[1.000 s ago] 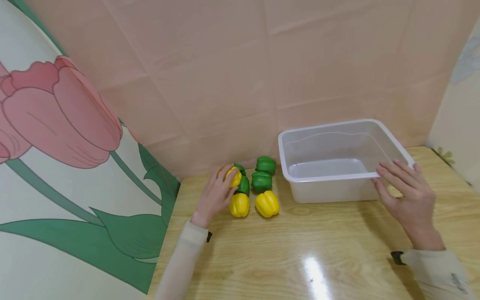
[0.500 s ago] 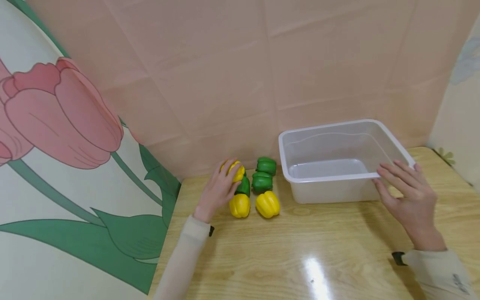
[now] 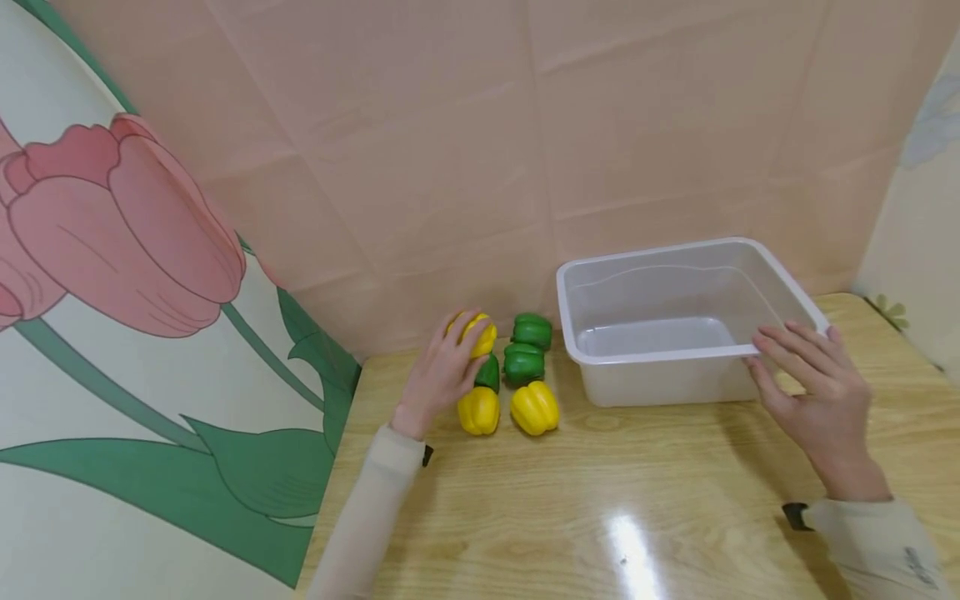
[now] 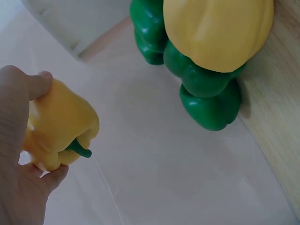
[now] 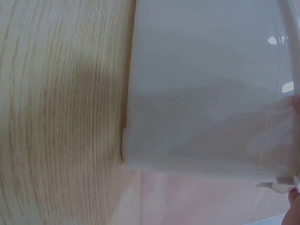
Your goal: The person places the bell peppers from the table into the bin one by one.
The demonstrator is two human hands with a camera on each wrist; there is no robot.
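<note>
My left hand (image 3: 435,377) holds a yellow bell pepper (image 4: 63,124) above the table; in its wrist view thumb and fingers wrap its sides and the green stem points away from the palm. Close below it sits a green bell pepper (image 3: 488,373), partly hidden by the hand. Two more green peppers (image 3: 523,363) lie just right of it, one behind the other. In front of them stand two yellow peppers (image 3: 479,412). My right hand (image 3: 817,387) grips the front right corner of a white plastic bin (image 3: 667,383), fingers over the rim and thumb at the front wall.
The bin's inside shows bare walls and floor. Behind the wooden table (image 3: 540,508) hangs a pinkish cloth (image 3: 420,167). A wall with painted tulips (image 3: 135,225) borders the table's left edge, and another wall stands at the right.
My left hand has lifted the yellow pepper slightly and shifted it right, away from its place at the back left. The right hand and the bin stay put.
</note>
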